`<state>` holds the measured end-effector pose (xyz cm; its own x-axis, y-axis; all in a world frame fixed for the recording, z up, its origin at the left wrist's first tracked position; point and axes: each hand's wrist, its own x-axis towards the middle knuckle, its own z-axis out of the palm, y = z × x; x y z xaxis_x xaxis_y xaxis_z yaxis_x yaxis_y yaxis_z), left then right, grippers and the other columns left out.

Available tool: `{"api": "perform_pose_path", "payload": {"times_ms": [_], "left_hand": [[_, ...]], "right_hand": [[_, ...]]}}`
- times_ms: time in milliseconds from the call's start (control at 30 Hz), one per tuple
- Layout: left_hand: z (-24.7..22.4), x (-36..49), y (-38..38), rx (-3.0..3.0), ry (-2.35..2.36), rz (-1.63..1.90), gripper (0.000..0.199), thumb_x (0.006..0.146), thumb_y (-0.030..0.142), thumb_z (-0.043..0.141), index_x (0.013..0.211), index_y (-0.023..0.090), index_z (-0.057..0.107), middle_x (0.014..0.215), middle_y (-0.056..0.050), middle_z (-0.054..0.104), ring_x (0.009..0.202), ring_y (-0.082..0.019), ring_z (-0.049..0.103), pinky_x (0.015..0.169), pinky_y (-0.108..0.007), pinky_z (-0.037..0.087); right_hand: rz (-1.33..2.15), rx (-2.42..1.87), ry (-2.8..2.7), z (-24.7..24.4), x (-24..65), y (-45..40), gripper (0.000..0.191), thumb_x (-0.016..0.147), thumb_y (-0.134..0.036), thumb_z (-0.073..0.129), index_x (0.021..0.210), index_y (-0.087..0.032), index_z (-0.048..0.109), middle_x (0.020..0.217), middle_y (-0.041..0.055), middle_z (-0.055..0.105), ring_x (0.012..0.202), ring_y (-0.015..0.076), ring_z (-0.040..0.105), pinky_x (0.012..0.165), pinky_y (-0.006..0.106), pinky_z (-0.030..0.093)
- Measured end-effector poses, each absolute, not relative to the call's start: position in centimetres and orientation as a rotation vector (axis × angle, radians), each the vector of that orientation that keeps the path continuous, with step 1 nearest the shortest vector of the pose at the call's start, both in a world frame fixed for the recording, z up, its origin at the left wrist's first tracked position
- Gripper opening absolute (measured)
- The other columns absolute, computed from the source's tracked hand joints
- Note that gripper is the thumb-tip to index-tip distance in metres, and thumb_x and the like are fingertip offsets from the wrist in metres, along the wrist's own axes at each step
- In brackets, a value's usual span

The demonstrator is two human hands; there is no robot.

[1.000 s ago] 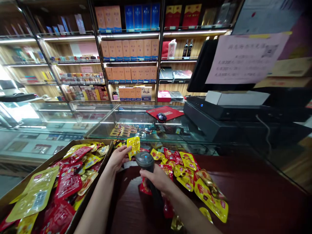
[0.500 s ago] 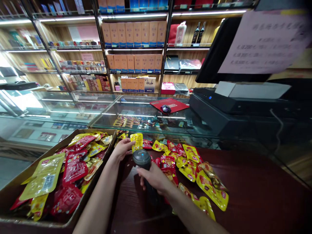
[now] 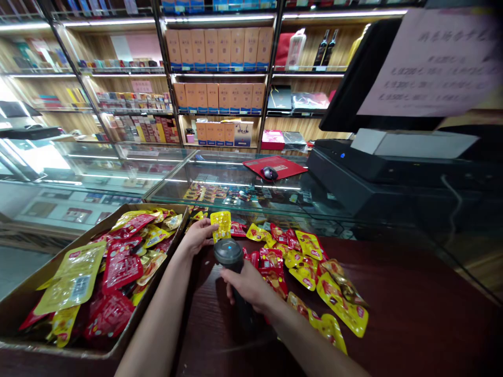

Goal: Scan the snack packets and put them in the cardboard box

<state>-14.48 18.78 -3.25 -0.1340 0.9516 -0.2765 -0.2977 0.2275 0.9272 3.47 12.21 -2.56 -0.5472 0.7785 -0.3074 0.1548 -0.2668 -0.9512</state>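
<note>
My left hand (image 3: 199, 235) pinches the edge of a small yellow snack packet (image 3: 221, 225), held upright just beyond the scanner. In my right hand (image 3: 251, 285) is a black handheld barcode scanner (image 3: 228, 253), fingers wrapped round its handle and its head facing the packet. To the left, an open cardboard box (image 3: 147, 296) holds many red and yellow packets, with a large yellow packet (image 3: 74, 277) on top. Loose red packets (image 3: 272, 264) and yellow packets (image 3: 341, 303) lie spread on the dark wooden surface (image 3: 401, 303) right of my hands.
Behind the packets stands a glass display counter (image 3: 173, 191), with a computer mouse (image 3: 269, 173) on a red mat (image 3: 291, 166). At the right are a monitor (image 3: 353, 78) with a paper sign and a black machine (image 3: 353, 173). Shelves of boxes (image 3: 223, 47) line the back wall.
The view has shifted slightly. Both hands keep their holds, and the yellow packet and the scanner stay almost in the same place.
</note>
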Motion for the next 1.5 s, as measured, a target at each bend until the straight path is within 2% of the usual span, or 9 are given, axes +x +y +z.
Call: {"api": "perform_pose_path", "payload": {"times_ms": [533,733,900,967,1033,1100,1167,1333,1500], "left_hand": [[-3.4,-14.4,18.8,0.741,1.231,1.239,0.034,0.060,0.022,0.079,0.076,0.016,0.050,0.074,-0.001,0.063,0.057,-0.011,0.061,0.047,-0.020,0.048],[-3.6,-14.2,19.0,0.830,1.228,1.327,0.040,0.050,0.026,0.085,0.066,0.014,0.050,0.060,0.004,0.056,0.053,-0.006,0.054,0.052,-0.017,0.043],[-3.6,-14.3,19.0,0.799,1.233,1.281,0.040,0.052,0.029,0.085,0.071,0.015,0.052,0.059,0.004,0.057,0.053,-0.009,0.057,0.049,-0.019,0.046],[-3.4,-14.3,18.9,0.770,1.233,1.245,0.038,0.056,0.028,0.083,0.075,0.016,0.052,0.065,0.002,0.061,0.053,-0.011,0.060,0.047,-0.021,0.049],[-3.3,-14.2,18.9,0.772,1.217,1.220,0.036,0.060,0.028,0.081,0.077,0.016,0.052,0.071,-0.002,0.065,0.056,-0.014,0.063,0.046,-0.024,0.052],[-3.3,-14.0,18.8,0.785,1.184,1.191,0.034,0.063,0.028,0.080,0.079,0.015,0.052,0.077,-0.004,0.066,0.060,-0.017,0.066,0.049,-0.028,0.055],[-3.4,-13.7,18.8,0.805,1.155,1.153,0.033,0.065,0.028,0.078,0.081,0.015,0.053,0.081,-0.006,0.067,0.063,-0.019,0.068,0.053,-0.032,0.058],[-3.2,-12.6,18.7,0.881,1.075,1.060,0.030,0.070,0.031,0.076,0.086,0.014,0.058,0.089,-0.010,0.068,0.072,-0.021,0.069,0.062,-0.037,0.059],[-1.8,-11.7,17.6,0.886,1.083,1.105,0.031,0.070,0.033,0.075,0.090,0.013,0.063,0.091,-0.011,0.069,0.073,-0.019,0.068,0.064,-0.033,0.057]], "right_hand": [[1.843,-1.132,-1.568,-2.7,3.6,12.4,0.014,0.076,-0.026,0.055,0.066,-0.018,0.049,0.040,-0.0046,0.051,0.033,0.0089,0.045,0.037,0.019,0.037],[1.854,-1.145,-1.567,-2.8,3.6,12.4,0.015,0.075,-0.026,0.054,0.063,-0.018,0.050,0.040,-0.0039,0.051,0.033,0.0093,0.046,0.036,0.019,0.037],[1.885,-1.129,-1.483,-2.4,3.7,12.5,0.013,0.073,-0.029,0.058,0.071,-0.017,0.053,0.040,-0.0052,0.051,0.033,0.0102,0.044,0.037,0.022,0.037],[1.820,-1.108,-1.423,-2.2,4.1,13.0,0.016,0.070,-0.029,0.062,0.077,-0.015,0.058,0.051,-0.0029,0.059,0.040,0.0111,0.050,0.044,0.024,0.043],[1.690,-1.080,-1.337,-1.9,4.6,13.7,0.023,0.067,-0.027,0.067,0.085,-0.014,0.064,0.072,0.0014,0.069,0.061,0.0142,0.061,0.062,0.027,0.049],[1.611,-1.063,-1.209,-1.7,5.4,14.6,0.028,0.065,-0.026,0.070,0.090,-0.015,0.068,0.091,0.0039,0.071,0.087,0.0182,0.064,0.083,0.029,0.048],[1.671,-1.045,-1.044,-1.4,6.2,15.5,0.029,0.065,-0.027,0.071,0.092,-0.016,0.069,0.100,0.0053,0.071,0.101,0.0215,0.062,0.092,0.032,0.045],[1.914,-0.920,-0.724,-0.9,7.7,17.1,0.023,0.066,-0.019,0.067,0.089,-0.016,0.067,0.108,0.0089,0.069,0.110,0.0248,0.061,0.091,0.035,0.050],[1.963,-0.868,-0.665,-0.4,7.9,17.4,0.020,0.071,-0.013,0.060,0.090,-0.014,0.065,0.107,0.0110,0.069,0.111,0.0242,0.061,0.091,0.036,0.051]]}}
